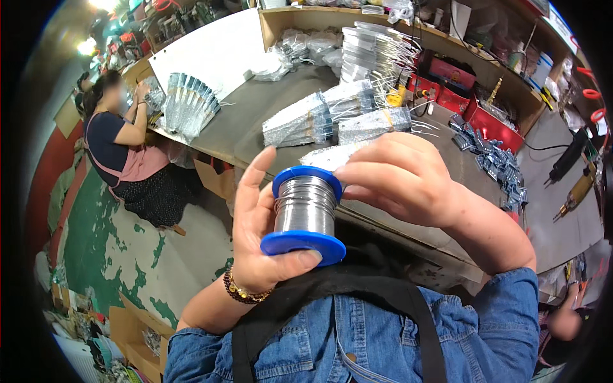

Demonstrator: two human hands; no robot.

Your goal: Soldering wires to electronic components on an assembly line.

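The spool of wire (305, 210) sat in my left grip (257, 249), held in front of my body, its silver windings showing between two blue rims. My left thumb pressed on the lower blue rim, while the fingers went round the left side, one of them reaching up beside the upper rim. My right grip (418, 175) was curled, its fingertips at the right edge of the upper rim; I cannot tell whether they were pinching a strand of the wire.

A beaded bracelet (246, 290) circled my left wrist, and I wore a denim jacket (281, 348) under black straps (421, 325).

Just beyond my hands, on the grey counter (249, 121), lay wrapped packs (297, 121) with thin white leads poking out. Behind them rose a tall stack of pale packs (364, 54), with a yellow roll (396, 96) at its right. Farther right, a heap of small bluish parts (488, 153) spread below an open red box (495, 124), and a tool with a tan handle (578, 191) lay near the right edge.

Off to the left, a co-worker (137, 159) in a pink apron sat by a fan of bagged pieces (188, 105), above a floor (89, 246) of patchy green paint.
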